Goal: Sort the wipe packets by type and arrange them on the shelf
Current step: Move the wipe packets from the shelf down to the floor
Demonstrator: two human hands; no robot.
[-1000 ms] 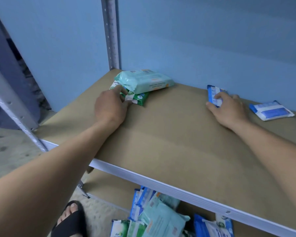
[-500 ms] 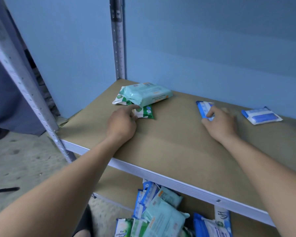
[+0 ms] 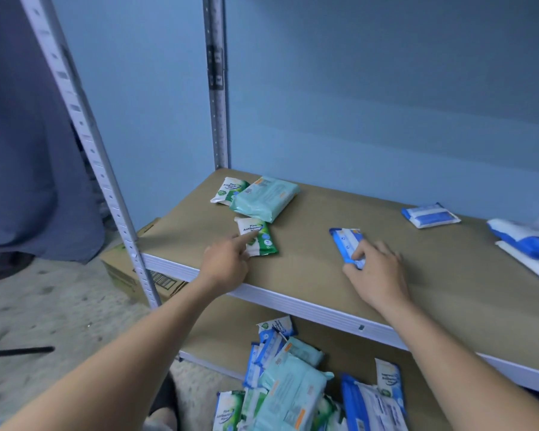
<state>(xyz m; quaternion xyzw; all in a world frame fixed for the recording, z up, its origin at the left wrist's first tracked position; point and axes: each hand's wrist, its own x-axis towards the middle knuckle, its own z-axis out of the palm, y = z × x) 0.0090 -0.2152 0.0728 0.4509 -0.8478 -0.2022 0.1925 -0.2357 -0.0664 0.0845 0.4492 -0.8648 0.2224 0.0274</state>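
Left hand (image 3: 227, 262) presses one straight forefinger on the green packet (image 3: 257, 236); right hand (image 3: 377, 269) pinches the blue packet (image 3: 347, 244), which might slide off the shelf (image 3: 308, 272) edge if dragged

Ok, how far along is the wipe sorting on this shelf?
Early days. On the upper shelf, a green packet and teal pack sit back-left, blue-and-white packs to the right. In hand: the left hand touches a second green packet; the right hand holds a blue packet. Left: the mixed pile on the lower shelf.
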